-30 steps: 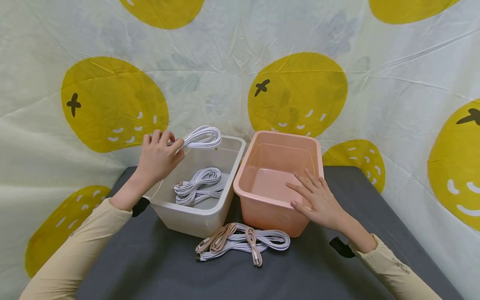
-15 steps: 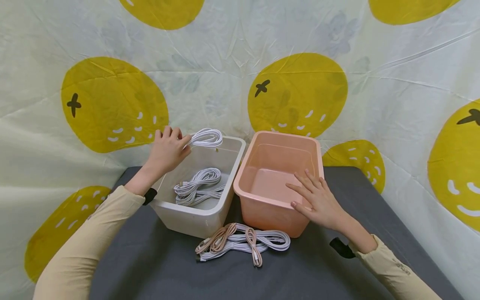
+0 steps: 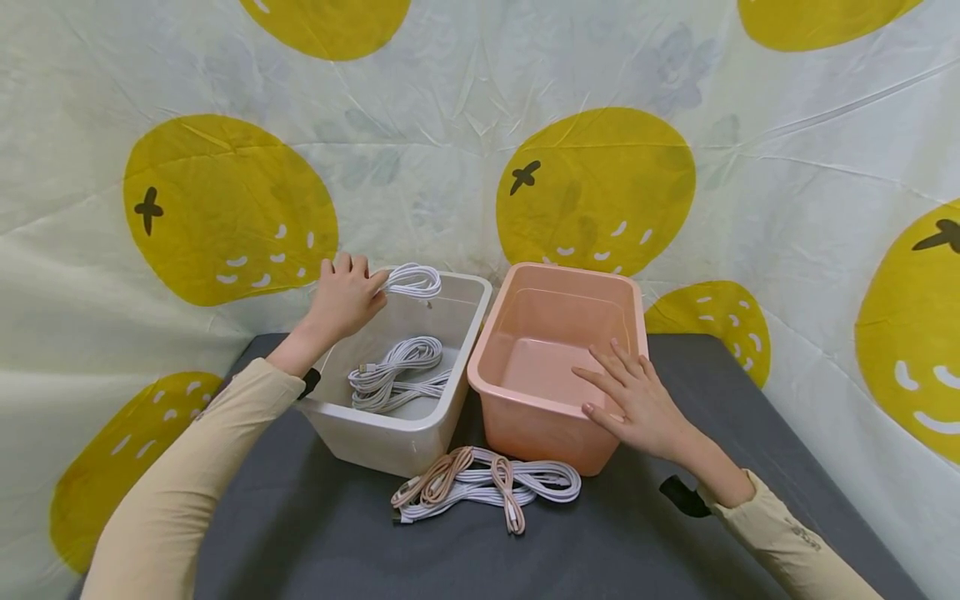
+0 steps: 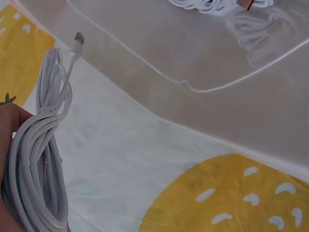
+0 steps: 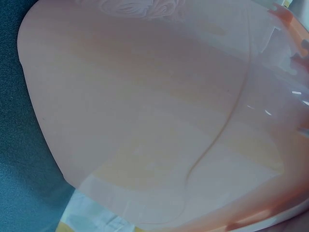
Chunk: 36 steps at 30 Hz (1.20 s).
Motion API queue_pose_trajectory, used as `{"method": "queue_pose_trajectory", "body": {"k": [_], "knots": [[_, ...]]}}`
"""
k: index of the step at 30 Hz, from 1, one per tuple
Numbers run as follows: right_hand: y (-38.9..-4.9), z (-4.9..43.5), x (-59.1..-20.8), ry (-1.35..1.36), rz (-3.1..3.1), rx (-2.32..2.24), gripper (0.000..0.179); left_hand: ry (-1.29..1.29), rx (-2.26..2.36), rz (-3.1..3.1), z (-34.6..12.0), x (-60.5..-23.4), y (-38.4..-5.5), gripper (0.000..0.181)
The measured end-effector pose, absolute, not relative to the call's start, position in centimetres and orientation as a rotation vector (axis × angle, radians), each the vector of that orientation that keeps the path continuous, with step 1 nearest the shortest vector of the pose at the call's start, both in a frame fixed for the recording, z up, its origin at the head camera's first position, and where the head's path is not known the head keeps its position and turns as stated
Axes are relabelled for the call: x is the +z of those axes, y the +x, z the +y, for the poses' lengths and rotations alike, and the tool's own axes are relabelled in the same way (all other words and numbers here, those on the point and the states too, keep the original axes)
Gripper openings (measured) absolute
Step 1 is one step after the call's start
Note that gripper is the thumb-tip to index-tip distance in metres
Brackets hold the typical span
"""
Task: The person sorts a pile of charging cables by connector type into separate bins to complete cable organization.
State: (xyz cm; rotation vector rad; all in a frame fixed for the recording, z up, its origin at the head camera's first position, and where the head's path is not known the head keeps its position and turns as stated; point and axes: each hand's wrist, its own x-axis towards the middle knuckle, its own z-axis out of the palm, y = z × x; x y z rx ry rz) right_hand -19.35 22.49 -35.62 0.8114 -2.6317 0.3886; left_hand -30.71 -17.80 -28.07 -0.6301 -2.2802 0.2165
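A coiled white USB cable is pinched by my left hand above the far left part of the white bin. In the left wrist view, the coil is tied near its middle, and a metal plug sticks out at its top. Inside the white bin lie several more coiled white cables. My right hand, fingers spread and straight, lies over the near right rim of the pink bin; whether it touches the rim I cannot tell. The right wrist view does not show this hand.
In front of the bins, white cable coils and pinkish-tan cable coils lie together on the dark grey table. Both bins stand side by side. Behind them hangs a white cloth with yellow fruit prints.
My left hand has moved to the right and slightly forward, with the cable coil tilting a little lower over the bin. My right hand and the bins have stayed put.
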Motion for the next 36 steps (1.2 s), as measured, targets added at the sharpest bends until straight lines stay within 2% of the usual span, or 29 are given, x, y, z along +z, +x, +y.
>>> {"method": "queue_pose_trajectory", "body": {"k": [6,13,19,36], "knots": [[-19.3,22.5,-35.7,0.809,-2.635,0.388,0.050,-0.567,0.187,-2.347,-17.7,-28.3,-31.0,0.013],[-19.4,22.6,-35.8,0.814,-2.627,0.389,0.051,-0.524,0.169,-2.386,-17.5,-28.0,-30.8,0.026],[-19.5,22.6,-35.8,0.824,-2.621,0.398,0.051,-0.522,0.174,-2.427,-17.6,-27.8,-30.3,0.027],[-19.5,22.5,-35.8,0.825,-2.620,0.407,0.050,-0.653,0.121,-2.285,-17.1,-27.3,-25.5,0.024]]}}
